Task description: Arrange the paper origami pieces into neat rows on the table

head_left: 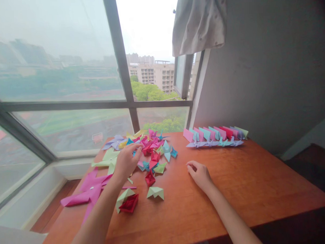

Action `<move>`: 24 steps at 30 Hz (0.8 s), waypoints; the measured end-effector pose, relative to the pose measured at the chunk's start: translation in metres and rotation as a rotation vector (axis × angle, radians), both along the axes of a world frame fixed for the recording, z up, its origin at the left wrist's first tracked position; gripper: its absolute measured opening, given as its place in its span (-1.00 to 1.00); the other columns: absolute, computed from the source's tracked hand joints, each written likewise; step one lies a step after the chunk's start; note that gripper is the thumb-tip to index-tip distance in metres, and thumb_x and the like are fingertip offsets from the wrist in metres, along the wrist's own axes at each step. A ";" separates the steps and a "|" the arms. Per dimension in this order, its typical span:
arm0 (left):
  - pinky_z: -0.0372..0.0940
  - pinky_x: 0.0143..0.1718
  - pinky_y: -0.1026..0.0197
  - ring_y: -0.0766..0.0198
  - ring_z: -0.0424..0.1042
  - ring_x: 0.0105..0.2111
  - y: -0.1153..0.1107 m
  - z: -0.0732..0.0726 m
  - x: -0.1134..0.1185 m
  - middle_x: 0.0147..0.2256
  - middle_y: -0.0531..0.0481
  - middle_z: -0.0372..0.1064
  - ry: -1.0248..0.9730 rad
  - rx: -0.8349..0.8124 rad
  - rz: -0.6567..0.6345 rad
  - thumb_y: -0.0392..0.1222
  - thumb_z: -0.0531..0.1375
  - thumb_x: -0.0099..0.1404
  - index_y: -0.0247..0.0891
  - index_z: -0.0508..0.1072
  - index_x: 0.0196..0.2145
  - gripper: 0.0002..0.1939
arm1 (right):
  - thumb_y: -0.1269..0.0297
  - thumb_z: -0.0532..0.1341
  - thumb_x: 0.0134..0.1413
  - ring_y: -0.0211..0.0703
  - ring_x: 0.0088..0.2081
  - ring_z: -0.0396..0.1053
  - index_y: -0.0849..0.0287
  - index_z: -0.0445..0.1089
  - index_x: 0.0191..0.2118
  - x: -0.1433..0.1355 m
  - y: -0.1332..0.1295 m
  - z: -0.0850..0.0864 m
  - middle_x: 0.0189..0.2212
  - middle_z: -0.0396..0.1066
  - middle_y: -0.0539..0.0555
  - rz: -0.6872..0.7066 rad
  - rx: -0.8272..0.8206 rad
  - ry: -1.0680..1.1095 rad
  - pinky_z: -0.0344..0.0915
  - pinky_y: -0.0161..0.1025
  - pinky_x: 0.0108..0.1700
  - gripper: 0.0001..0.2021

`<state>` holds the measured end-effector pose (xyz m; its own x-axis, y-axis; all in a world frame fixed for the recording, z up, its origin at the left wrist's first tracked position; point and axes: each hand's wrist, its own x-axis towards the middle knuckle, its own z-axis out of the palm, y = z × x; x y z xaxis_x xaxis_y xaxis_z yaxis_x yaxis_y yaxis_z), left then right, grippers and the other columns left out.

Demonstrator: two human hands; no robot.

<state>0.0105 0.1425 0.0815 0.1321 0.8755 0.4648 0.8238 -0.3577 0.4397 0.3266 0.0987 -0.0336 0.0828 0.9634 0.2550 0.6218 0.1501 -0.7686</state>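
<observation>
My left hand [128,159] hangs over the left part of a pile of folded paper figures, its bent fingers and thumb a little apart; no held piece shows. In the pile are red paper pieces [154,159], a light blue paper figure [167,151] and a green folded piece [160,168]. To the right, my right hand [200,176] rests on the table with its fingers curled in and nothing visible in them. Nearer me are a red paper boat [129,203], a pale green folded piece [155,192] and another red folded piece [150,178].
A pink paper pinwheel [91,188] and a pale green one [109,160] lie by the left edge of the wooden table [234,190]. Upright coloured paper pieces [205,134] stand behind a row of paper cranes [212,144] at the back right. Windows and a curtain [199,24] are behind.
</observation>
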 end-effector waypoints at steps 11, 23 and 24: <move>0.34 -0.25 0.25 0.20 0.48 -0.21 -0.058 0.003 0.061 -0.20 -0.06 0.53 -0.531 -0.217 -0.427 -0.09 0.11 0.39 -0.21 0.54 -0.15 -0.75 | -0.08 0.14 0.13 -0.15 -0.43 0.42 0.19 0.46 -0.19 -0.005 -0.008 0.015 -0.32 0.53 0.14 0.047 -0.077 0.414 0.28 -0.28 -0.44 -0.59; 0.22 -0.38 0.28 0.26 0.40 -0.37 -0.078 -0.038 0.098 -0.33 -0.05 0.49 -0.483 -0.321 -0.465 -0.16 0.10 0.38 -0.25 0.55 -0.23 -0.77 | 0.09 0.38 -0.04 -0.32 -0.46 0.27 0.15 0.44 -0.18 0.000 -0.012 0.021 -0.39 0.43 0.00 0.150 -0.184 0.891 0.16 -0.37 -0.44 -0.67; 0.23 -0.37 0.28 0.26 0.40 -0.37 -0.078 -0.040 0.096 -0.33 -0.06 0.49 -0.490 -0.338 -0.455 -0.15 0.11 0.38 -0.26 0.54 -0.21 -0.77 | 0.10 0.39 -0.04 -0.31 -0.46 0.27 0.16 0.44 -0.20 0.000 -0.012 0.021 -0.40 0.43 -0.01 0.154 -0.185 0.874 0.16 -0.36 -0.43 -0.68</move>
<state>0.1064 0.0644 0.0416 0.3629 0.8892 0.2786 0.3084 -0.3968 0.8646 0.3264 0.0866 -0.0127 0.0405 0.9992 0.0018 -0.2110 0.0103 -0.9774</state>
